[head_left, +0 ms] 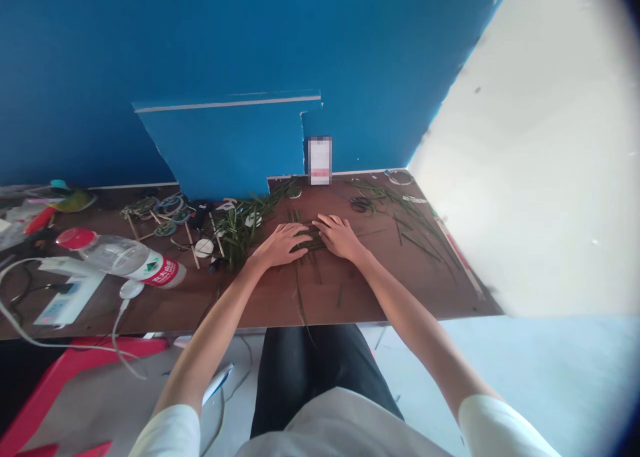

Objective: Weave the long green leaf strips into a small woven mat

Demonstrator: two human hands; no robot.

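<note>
Long green leaf strips (314,244) lie crossed on the brown table, partly hidden under my hands. My left hand (281,245) rests palm down on their left side, its fingers stretched and a little apart. From the right, my right hand (340,236) reaches over the same strips, fingers spread and lying almost flat. The fingertips of both hands nearly meet. A few strip ends stick out toward me, and one hangs over the table's front edge. Behind my right hand lies a pair of dark scissors (362,204).
More strips heap up left of my hands, and loose strips (425,234) scatter to the right. A red-capped plastic bottle (125,257) lies beside a white power strip (70,294). Round pieces with sticks (165,228) clutter the back left. A blurred white card (320,160) leans on the blue wall.
</note>
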